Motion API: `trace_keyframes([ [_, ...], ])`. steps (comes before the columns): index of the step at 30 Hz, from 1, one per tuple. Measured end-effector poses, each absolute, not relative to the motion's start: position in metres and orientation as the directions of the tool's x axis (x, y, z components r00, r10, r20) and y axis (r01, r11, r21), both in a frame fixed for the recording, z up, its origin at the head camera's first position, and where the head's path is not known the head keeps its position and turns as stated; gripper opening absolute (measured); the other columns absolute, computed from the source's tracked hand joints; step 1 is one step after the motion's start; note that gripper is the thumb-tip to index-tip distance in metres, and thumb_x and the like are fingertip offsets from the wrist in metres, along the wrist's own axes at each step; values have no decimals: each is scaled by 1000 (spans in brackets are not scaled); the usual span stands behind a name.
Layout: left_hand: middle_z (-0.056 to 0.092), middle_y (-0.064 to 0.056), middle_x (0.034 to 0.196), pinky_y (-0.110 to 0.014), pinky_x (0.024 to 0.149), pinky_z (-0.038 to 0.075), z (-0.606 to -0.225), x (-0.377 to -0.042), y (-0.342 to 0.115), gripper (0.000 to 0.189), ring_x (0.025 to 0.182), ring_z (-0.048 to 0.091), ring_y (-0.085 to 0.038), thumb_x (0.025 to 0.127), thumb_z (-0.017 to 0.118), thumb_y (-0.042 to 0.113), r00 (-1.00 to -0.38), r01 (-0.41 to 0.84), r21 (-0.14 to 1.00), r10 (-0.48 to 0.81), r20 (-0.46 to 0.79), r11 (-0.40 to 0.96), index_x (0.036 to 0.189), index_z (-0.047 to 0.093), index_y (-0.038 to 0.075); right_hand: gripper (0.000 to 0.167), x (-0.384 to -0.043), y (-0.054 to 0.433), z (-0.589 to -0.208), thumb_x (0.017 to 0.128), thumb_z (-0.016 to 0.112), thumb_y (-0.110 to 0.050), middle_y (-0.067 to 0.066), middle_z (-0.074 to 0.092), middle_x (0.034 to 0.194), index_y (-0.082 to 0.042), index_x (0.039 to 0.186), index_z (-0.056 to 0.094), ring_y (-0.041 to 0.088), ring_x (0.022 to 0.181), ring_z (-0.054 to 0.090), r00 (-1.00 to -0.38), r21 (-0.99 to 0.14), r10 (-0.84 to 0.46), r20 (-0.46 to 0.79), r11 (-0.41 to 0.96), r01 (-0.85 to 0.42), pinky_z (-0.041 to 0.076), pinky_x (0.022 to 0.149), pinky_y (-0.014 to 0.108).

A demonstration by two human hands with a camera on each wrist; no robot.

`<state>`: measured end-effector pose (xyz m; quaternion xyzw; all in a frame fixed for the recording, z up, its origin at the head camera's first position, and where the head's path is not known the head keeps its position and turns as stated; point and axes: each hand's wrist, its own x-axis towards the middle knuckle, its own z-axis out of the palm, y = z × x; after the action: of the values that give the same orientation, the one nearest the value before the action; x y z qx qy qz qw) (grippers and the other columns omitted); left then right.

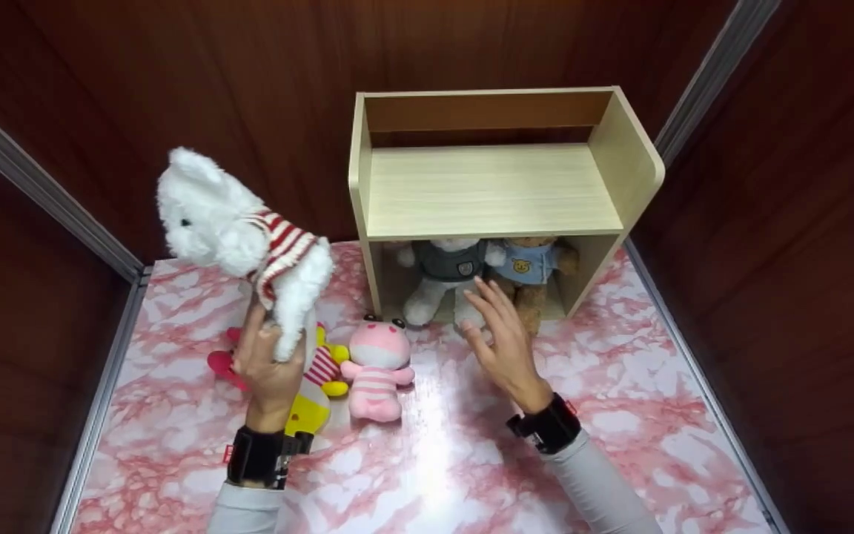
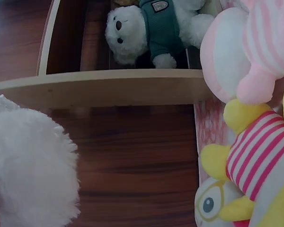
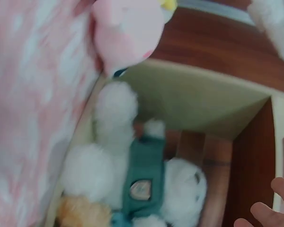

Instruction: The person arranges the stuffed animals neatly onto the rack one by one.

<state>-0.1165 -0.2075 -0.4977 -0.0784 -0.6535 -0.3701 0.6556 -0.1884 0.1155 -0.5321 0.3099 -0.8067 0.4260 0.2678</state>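
On the left of the head view, my left hand (image 1: 270, 363) grips a white stuffed animal (image 1: 212, 215) in a red-and-cream striped sweater by its lower body, holding it up and tilted with its head to the left. Its white fur (image 2: 33, 165) fills the left edge of the left wrist view. My right hand (image 1: 505, 352), fingers spread, holds nothing in front of the shelf's lower compartment. Behind its fingertips sit a white teddy bear (image 1: 445, 263) in a dark green vest and a brown teddy bear (image 1: 527, 267) in a blue top, their heads partly hidden by the shelf board.
A pale wooden two-tier shelf (image 1: 494, 189) stands against the back wall. In front of its left side lie a pink striped plush toy (image 1: 379, 371) and a yellow plush toy (image 1: 323, 363) in a striped top. Dark wood-grain panels enclose the pink marbled surface (image 1: 620, 445).
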Motion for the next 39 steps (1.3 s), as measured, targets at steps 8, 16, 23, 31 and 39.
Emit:
trace_keyframes([
  [8,68,-30,123,-49,107,49,-494,-116,-190,12,119,63,-51,78,74,1,-125,638,232,-199,972,734,78,64,-5,50,-179,90,-510,100,65,-22,11,50,156,-5,146,57,37,146,42,-683,-607,-309,662,315,-730,31,122,46],
  [16,68,-35,116,-53,98,53,-495,-122,-169,32,111,64,-57,95,71,10,-82,686,107,-69,994,720,68,57,-2,64,-180,60,-475,104,55,-45,4,47,159,-10,157,43,22,147,41,-767,-795,-334,548,75,-601,32,120,43],
  [23,72,-28,109,-54,89,56,-500,-124,-150,34,115,63,-55,98,67,10,-89,711,43,30,996,702,68,57,-1,89,-190,47,-457,100,52,-65,12,41,162,-4,161,31,23,150,36,-827,-900,-359,433,-121,-419,28,122,51],
  [31,72,-29,111,-54,92,56,-505,-122,-139,47,105,66,-58,107,57,28,-52,726,-61,143,988,685,69,55,0,71,-204,40,-460,102,45,-41,17,43,159,-4,161,31,30,142,46,-829,-934,-440,346,-248,-258,41,115,47],
  [39,70,-32,115,-54,87,58,-503,-124,-130,60,106,66,-58,112,38,41,-22,763,-139,240,971,631,69,53,2,84,-207,37,-465,99,54,-51,17,47,154,1,160,28,24,132,53,-810,-913,-506,296,-400,-84,43,113,40],
])
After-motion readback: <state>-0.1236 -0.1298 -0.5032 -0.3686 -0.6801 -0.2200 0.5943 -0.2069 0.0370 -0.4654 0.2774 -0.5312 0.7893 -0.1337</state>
